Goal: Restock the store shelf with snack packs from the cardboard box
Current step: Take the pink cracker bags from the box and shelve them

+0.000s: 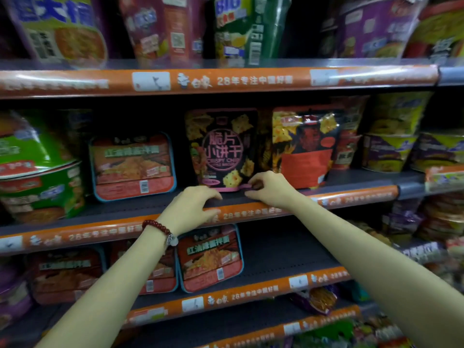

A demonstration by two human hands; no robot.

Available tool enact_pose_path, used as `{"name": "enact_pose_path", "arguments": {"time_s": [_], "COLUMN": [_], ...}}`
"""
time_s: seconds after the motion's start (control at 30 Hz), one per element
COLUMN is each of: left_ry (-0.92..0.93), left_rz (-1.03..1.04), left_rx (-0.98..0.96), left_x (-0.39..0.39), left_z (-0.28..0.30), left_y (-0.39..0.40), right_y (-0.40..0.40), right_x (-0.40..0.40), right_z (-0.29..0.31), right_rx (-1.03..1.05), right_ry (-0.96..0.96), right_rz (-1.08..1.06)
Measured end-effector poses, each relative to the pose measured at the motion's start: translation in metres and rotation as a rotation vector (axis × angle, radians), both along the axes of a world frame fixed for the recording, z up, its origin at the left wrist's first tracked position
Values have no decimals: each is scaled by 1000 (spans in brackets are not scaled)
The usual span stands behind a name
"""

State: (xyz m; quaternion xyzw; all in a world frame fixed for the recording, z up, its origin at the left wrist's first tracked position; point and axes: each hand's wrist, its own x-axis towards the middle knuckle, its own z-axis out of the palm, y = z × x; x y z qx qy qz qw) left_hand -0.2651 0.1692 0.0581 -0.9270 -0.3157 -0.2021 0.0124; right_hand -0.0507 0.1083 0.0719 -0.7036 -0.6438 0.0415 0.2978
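I see a glossy black foil snack pouch (222, 146) with a pink circle and cracker pictures, lettered "CRISPY CHIP", standing upright near the front edge of the grey perforated metal middle shelf (140, 205). My right hand (270, 188) pinches its pink bottom seam between curled fingers. My left hand (192, 205), with a dark red bead bracelet (157, 226) on its wrist, rests loosely curled fingers on the shelf edge and holds nothing. A second crinkled black-and-red pouch (305, 146) stands just beside, to the right. The orange price strip (251, 80) reads "28".
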Motion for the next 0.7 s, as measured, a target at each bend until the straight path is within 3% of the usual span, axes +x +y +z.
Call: {"name": "enact_pose_path", "arguments": {"time_s": [0.13,0.27,0.7], "left_ry": [-2,7,222], "left_rz": [-126,-260,-602], "left_rx": [68,85,-19], "left_x": [50,115,392], "left_z": [3,3,-41], "left_y": [-9,-32,-159], "right_y": [-34,-71,-270], "right_x": [30,78,324], "right_z": [-4,-18,-90], "right_rx": [31,86,-264], "right_ry": [-218,-271,-211], "right_rz": [96,103,-390]}}
